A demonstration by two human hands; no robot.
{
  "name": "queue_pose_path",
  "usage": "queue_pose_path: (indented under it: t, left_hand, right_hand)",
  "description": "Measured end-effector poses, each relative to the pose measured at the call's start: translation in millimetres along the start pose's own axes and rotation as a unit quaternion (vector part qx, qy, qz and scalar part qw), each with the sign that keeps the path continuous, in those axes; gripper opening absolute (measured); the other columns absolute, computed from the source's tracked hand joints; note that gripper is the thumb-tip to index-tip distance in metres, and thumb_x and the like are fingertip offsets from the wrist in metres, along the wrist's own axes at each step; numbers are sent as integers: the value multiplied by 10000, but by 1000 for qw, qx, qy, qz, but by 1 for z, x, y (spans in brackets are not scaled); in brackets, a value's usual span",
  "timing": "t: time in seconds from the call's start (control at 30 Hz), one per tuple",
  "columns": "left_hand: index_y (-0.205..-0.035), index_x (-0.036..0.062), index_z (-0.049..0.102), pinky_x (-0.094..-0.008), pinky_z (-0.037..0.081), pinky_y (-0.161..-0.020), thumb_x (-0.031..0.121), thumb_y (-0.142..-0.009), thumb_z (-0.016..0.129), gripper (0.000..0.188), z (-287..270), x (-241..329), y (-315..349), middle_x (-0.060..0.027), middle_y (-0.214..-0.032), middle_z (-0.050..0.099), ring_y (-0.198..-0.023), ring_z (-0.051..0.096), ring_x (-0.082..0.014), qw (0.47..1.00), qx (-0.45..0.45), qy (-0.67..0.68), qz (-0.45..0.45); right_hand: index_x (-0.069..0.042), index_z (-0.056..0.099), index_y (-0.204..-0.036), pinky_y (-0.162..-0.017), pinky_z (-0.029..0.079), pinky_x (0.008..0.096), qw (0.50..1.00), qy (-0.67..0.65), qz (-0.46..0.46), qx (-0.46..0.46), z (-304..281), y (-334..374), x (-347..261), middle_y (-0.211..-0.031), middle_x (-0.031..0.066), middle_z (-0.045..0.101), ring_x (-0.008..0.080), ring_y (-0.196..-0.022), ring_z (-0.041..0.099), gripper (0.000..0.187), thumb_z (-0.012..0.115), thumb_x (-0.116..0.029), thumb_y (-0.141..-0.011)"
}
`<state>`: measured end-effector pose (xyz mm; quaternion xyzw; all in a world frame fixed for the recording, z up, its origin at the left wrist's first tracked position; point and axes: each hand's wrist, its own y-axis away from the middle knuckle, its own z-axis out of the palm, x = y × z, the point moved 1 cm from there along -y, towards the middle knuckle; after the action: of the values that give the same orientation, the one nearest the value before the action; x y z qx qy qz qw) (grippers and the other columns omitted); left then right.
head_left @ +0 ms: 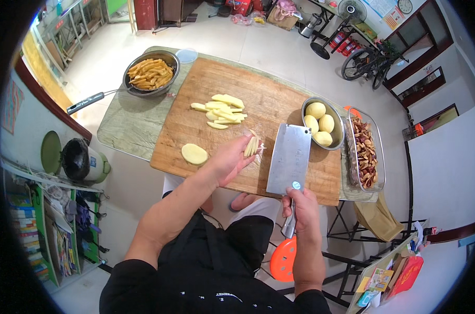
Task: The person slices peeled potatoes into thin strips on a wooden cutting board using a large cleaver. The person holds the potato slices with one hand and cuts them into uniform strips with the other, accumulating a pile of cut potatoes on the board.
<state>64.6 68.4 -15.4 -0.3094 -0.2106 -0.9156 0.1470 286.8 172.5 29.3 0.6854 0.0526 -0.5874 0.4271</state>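
My left hand (pixel 233 161) is closed round a small bunch of cut potato sticks (pixel 252 145), just above the wooden cutting board (pixel 211 89). In my right hand (pixel 304 209) is the handle of a cleaver (pixel 289 159), its broad blade held over the board's right part. A pile of potato sticks (pixel 222 111) lies on the board, beyond my left hand. To the left of that hand a flat potato slice (pixel 194 154) rests near the front edge. A metal bowl (pixel 341 140) with several peeled potatoes (pixel 326 123) stands at the right, next to the blade.
At the far left, a long-handled strainer (pixel 126 83) holds fried-looking sticks (pixel 152 73). Beside it is a clear plastic lid (pixel 187 55). A glass dish (pixel 380 157) of brown-red pieces (pixel 365 152) stands on the table's right end. An orange stool (pixel 283 260) is below the board.
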Motion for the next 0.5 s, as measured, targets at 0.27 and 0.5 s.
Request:
queue_pose_path:
  t: [0.27, 0.5]
  left_hand:
    - [-1624, -45, 309, -404, 285, -1255, 488, -1139, 388, 725, 23, -1, -1, -302, -1670, 330, -1567, 332, -331, 899, -21, -434, 63]
    - [-1458, -50, 563, -348, 407, -1167, 252, -1117, 500, 460, -8, 18, 2, -206, -1464, 600, -1377, 551, -258, 873, 22, -436, 217]
  right_hand:
    - [-50, 592, -881, -454, 491, 313, 998, -48, -24, 29, -10, 7, 6, -657, 60, 595, 151, -461, 537, 161, 615, -150, -1005]
    - [-40, 577, -945, -438, 467, 300, 998, 7, -18, -59, -3, 13, 5, -654, 61, 591, 141, -447, 525, 128, 614, -145, -1009]
